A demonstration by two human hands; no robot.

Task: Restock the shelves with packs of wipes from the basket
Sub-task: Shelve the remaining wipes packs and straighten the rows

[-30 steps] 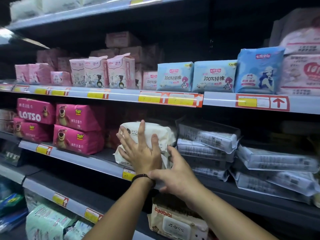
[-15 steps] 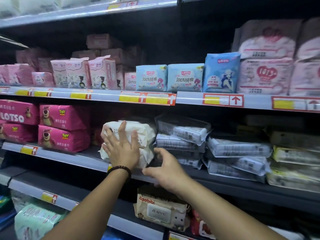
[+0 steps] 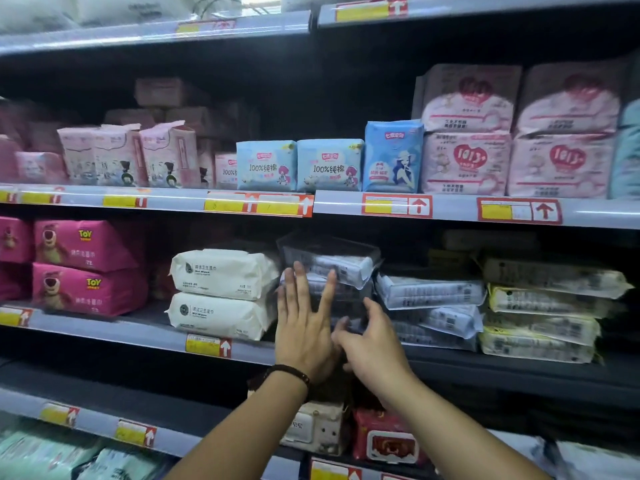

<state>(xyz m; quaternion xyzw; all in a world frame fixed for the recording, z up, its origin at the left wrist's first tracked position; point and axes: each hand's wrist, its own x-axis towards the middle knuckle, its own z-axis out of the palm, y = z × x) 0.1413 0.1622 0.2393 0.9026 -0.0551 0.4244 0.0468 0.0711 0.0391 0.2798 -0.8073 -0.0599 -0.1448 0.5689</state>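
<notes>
Left grip [image 3: 304, 327] is released, fingers straight against the stack of clear-wrapped packs [image 3: 332, 268]; right grip [image 3: 372, 344] curls loosely at its foot, whether pinching I cannot tell. Two white packs of wipes [image 3: 221, 275] lie stacked on the shelf [image 3: 104, 329] just beside, likely shelved already. The basket is out of view, the remainder unknown

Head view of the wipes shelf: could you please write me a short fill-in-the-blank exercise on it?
1. The white wipes packs are stacked ____ high.
2. The dark bracelet sits on the person's ____ wrist.
3. The price tags on the shelf edges carry arrows pointing ____.
Missing words: two; left; up.
</notes>
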